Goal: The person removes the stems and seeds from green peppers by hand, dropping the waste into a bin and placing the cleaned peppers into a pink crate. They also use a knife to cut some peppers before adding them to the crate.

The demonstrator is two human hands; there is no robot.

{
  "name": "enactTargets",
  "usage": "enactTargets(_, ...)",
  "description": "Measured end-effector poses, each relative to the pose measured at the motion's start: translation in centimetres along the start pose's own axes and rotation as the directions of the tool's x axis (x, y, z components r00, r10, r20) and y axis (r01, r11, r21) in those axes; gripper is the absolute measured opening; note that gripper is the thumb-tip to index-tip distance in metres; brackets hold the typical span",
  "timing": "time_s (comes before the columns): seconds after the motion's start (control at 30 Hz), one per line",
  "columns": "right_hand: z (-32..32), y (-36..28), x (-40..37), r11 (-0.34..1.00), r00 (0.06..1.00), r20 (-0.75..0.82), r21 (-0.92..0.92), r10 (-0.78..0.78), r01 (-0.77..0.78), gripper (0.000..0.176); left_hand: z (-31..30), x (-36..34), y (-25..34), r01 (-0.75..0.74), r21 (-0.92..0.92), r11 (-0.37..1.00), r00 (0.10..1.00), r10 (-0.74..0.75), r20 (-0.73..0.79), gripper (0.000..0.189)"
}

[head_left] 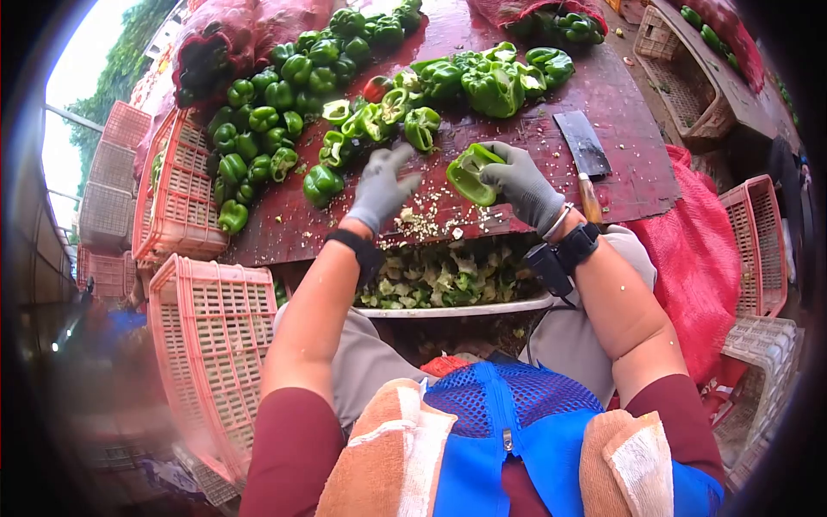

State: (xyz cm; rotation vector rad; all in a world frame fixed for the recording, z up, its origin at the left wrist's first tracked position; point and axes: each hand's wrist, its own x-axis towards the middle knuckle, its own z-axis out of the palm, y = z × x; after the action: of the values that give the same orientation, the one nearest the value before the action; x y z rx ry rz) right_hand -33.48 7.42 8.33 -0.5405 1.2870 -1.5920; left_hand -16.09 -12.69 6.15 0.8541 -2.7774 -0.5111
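Observation:
My right hand (522,183), in a grey glove, grips a cut green bell pepper (471,175) whose hollow inside shows. My left hand (381,185), also gloved, hovers over the board with its fingers apart and nothing in them. Close to it are a whole green pepper (323,185) and a cut one (421,128). A cleaver (582,142) with a wooden handle lies on the dark red tabletop (629,185), right of my right hand. Pale seeds are scattered between my hands and the table edge.
Whole peppers (258,121) are heaped at the left, and opened peppers (493,90) at the back. Below the edge, a white-rimmed tub (457,310) holds cores and scraps. Pink crates (211,345) stand at my left; a red mesh sack (689,258) hangs at the right.

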Motion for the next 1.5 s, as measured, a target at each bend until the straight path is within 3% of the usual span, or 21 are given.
enactTargets(0.07, -0.2, -0.1, 0.6, 0.994, 0.999, -0.052, 0.109, 0.014, -0.009, 0.04, 0.2, 4.4, 0.7, 0.113, 0.002, 0.994, 0.979, -0.111, -0.169, 0.071)
enactTargets(0.13, -0.6, 0.4, 1.5, 0.995, 0.997, -0.069, 0.097, 0.026, -0.019, 0.04, 0.1, 7.8, 2.4, 0.144, 0.109, 0.984, 0.982, -0.129, -0.139, 0.072)
enactTargets(0.2, -0.6, 1.0, 2.1, 0.999, 0.988, -0.151, 0.053, 0.001, 0.008, 0.04, 1.2, 9.8, 2.7, 0.061, 0.278, 0.959, 0.986, -0.016, -0.164, 0.068)
enactTargets(0.27, -1.0, 1.3, 2.4, 0.998, 0.985, -0.169, 0.065, 0.027, -0.016, 0.041, 1.0, 11.1, 2.9, 0.135, 0.298, 0.945, 0.984, -0.162, 0.068, 0.064)
enactTargets(0.37, -1.8, 1.9, 2.9, 0.994, 0.984, -0.18, 0.113, 0.02, 0.0, 0.048, 1.9, 11.2, 0.4, 0.171, 0.233, 0.957, 0.985, -0.175, -0.001, 0.052)
enactTargets(0.47, -2.4, 3.8, 4.1, 0.985, 0.977, -0.205, 0.151, -0.051, 0.083, 0.066, 0.6, 7.7, 0.7, 0.019, -0.225, 0.974, 0.995, 0.004, 0.102, 0.04)
enactTargets(0.53, -2.0, 4.0, 4.0, 0.987, 0.985, -0.152, 0.126, -0.082, 0.102, 0.076, -1.4, 3.8, 4.0, -0.216, -0.229, 0.949, 0.972, 0.232, 0.044, 0.034)
enactTargets(0.57, -1.2, 3.8, 3.4, 0.992, 0.995, -0.072, 0.106, -0.062, 0.069, 0.083, -1.5, 2.1, 5.1, -0.229, -0.35, 0.908, 0.964, 0.263, 0.051, 0.03)
enactTargets(0.67, 0.0, 3.1, 1.5, 0.995, 0.947, 0.307, -0.024, 0.098, -0.095, 0.076, -1.9, -1.4, 6.3, -0.31, -0.374, 0.874, 0.914, 0.382, 0.135, 0.032)
enactTargets(0.77, 1.6, 2.3, -0.9, 0.989, 0.933, 0.33, -0.036, 0.147, -0.144, 0.063, -2.9, -3.1, 5.9, -0.39, -0.397, 0.831, 0.863, 0.48, 0.158, 0.029)
enactTargets(0.9, 2.4, 4.0, -0.3, 0.985, 0.927, 0.336, -0.01, 0.166, -0.173, 0.062, -2.2, -3.5, 5.1, -0.426, -0.016, 0.905, 0.86, 0.41, 0.305, 0.024)
enactTargets(1.03, 2.6, 4.6, 0.1, 0.987, 0.943, 0.296, 0.018, 0.15, -0.162, 0.054, -1.9, -3.3, 5.6, -0.41, 0.093, 0.907, 0.898, 0.384, 0.216, 0.021)
enactTargets(1.1, 2.9, 3.5, -0.7, 0.965, 0.923, 0.313, 0.059, 0.224, -0.254, 0.046, -1.7, -3.1, 6.4, -0.361, 0.039, 0.932, 0.926, 0.353, 0.133, 0.02)
enactTargets(1.2, 3.1, 4.0, -0.6, 0.952, 0.956, 0.221, 0.191, 0.195, -0.238, 0.043, -0.3, -2.9, 6.9, -0.293, -0.115, 0.949, 0.956, 0.288, -0.062, 0.019)
enactTargets(1.23, 2.9, 4.0, -0.4, 0.973, 0.966, 0.203, 0.133, 0.161, -0.19, 0.044, 0.3, -2.8, 6.7, -0.279, -0.178, 0.944, 0.956, 0.256, -0.14, 0.019)
enactTargets(1.33, 3.0, 3.3, -0.6, 0.976, 0.972, 0.12, 0.061, 0.202, -0.21, 0.045, 1.1, -2.7, 6.5, -0.101, -0.403, 0.909, 0.994, 0.076, -0.077, 0.021)
enactTargets(1.4, 2.4, 3.7, -0.3, 0.98, 0.978, 0.103, 0.064, 0.182, -0.19, 0.046, 1.8, -2.5, 5.5, -0.108, -0.435, 0.894, 0.994, 0.105, -0.03, 0.021)
enactTargets(1.47, 2.0, 3.9, 0.2, 0.985, 0.984, 0.083, 0.06, 0.157, -0.162, 0.045, 2.1, -1.8, 4.5, -0.095, -0.547, 0.832, 0.995, 0.097, -0.024, 0.021)
enactTargets(1.5, 2.3, 2.1, -0.4, 0.974, 0.974, 0.088, 0.072, 0.208, -0.214, 0.046, 2.0, -1.3, 4.7, 0.042, -0.851, 0.523, 0.997, -0.08, 0.0, 0.027)
